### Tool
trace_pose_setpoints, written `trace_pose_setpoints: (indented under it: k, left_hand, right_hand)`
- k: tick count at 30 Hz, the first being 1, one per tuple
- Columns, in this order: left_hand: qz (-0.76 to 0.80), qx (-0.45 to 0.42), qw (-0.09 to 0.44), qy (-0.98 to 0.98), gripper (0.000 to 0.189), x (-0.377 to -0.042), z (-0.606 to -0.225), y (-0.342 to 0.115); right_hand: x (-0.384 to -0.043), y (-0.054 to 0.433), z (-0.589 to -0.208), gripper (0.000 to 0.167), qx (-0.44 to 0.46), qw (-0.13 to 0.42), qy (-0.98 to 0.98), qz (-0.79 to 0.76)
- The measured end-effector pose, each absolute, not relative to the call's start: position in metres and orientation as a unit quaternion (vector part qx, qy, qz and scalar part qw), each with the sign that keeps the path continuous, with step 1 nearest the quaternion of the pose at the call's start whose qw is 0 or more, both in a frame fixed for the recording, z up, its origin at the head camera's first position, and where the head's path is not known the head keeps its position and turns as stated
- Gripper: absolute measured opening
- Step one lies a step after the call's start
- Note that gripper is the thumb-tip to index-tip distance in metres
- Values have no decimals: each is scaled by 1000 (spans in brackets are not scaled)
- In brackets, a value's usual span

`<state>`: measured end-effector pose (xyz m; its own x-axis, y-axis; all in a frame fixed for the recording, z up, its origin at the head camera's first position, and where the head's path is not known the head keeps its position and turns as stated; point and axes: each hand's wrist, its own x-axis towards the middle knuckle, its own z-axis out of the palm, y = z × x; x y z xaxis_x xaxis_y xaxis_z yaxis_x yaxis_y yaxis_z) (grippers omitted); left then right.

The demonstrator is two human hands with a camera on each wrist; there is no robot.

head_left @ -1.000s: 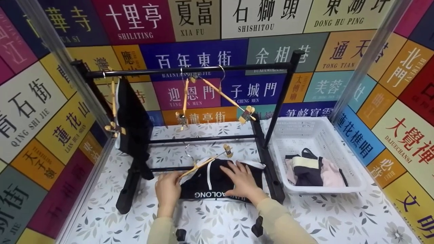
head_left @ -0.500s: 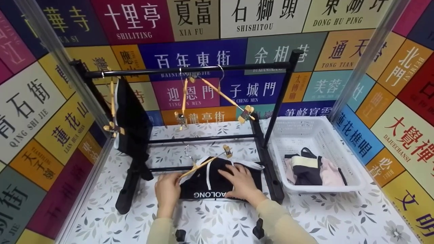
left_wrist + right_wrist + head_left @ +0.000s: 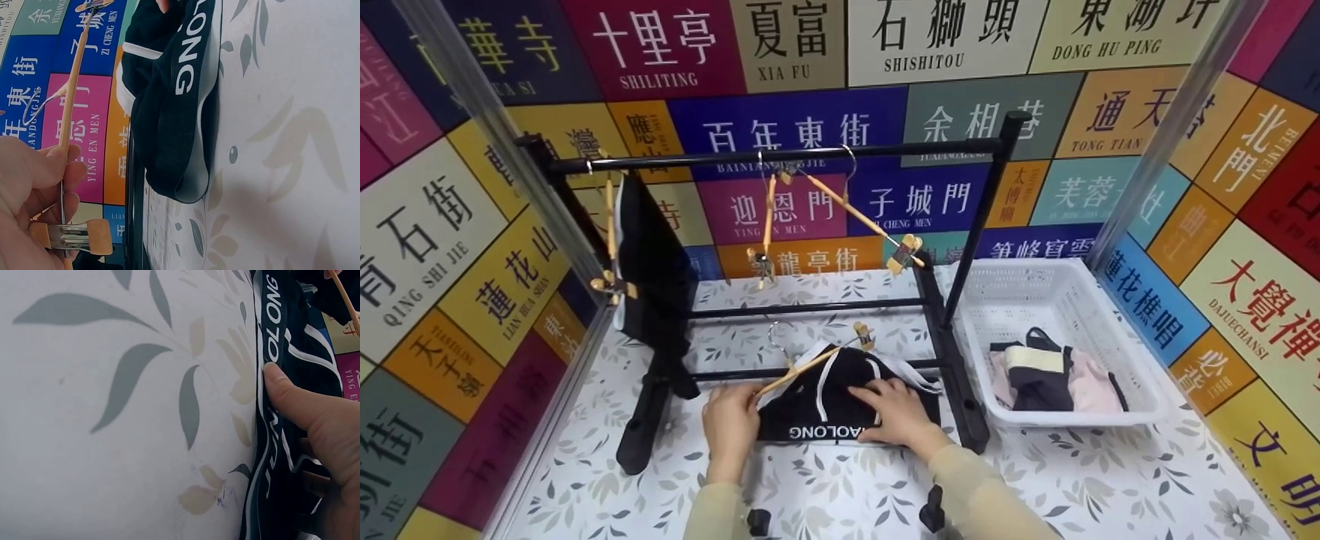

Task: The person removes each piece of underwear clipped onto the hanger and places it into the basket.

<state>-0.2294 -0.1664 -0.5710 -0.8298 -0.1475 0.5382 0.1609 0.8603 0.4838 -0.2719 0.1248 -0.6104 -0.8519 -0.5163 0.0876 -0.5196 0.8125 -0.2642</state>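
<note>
My left hand [image 3: 731, 424] grips a clip hanger [image 3: 812, 367] by one end, its metal hook pointing toward the rack. In the left wrist view, the thumb and fingers close round the bar beside a wooden clip [image 3: 100, 237]. Black underpants [image 3: 793, 420] with white piping and a white-lettered waistband lie on the table under the hanger. My right hand [image 3: 901, 412] holds their right part. In the right wrist view, its thumb lies on the waistband [image 3: 274, 332] and the curled fingers sit in the fabric, partly hidden.
A black rack [image 3: 877, 148] stands behind the hands, with two bare clip hangers on its top bar. Black clothing [image 3: 649, 262] hangs at its left end. To the right, a white basket [image 3: 1117, 322] contains pink and dark garments [image 3: 1039, 382].
The right hand has drawn its fingers in slightly, bunching the right side of the underpants; the white trim there has shifted and folded. The left hand and hanger have stayed put.
</note>
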Motion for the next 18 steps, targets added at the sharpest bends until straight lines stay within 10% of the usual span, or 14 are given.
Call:
trace_pose_setpoints:
  k: [18]
  left_hand:
    - [-265, -11, 293, -919, 16, -229, -574, -165]
  right_hand:
    - [-266, 119, -604, 50, 291, 34, -947, 129]
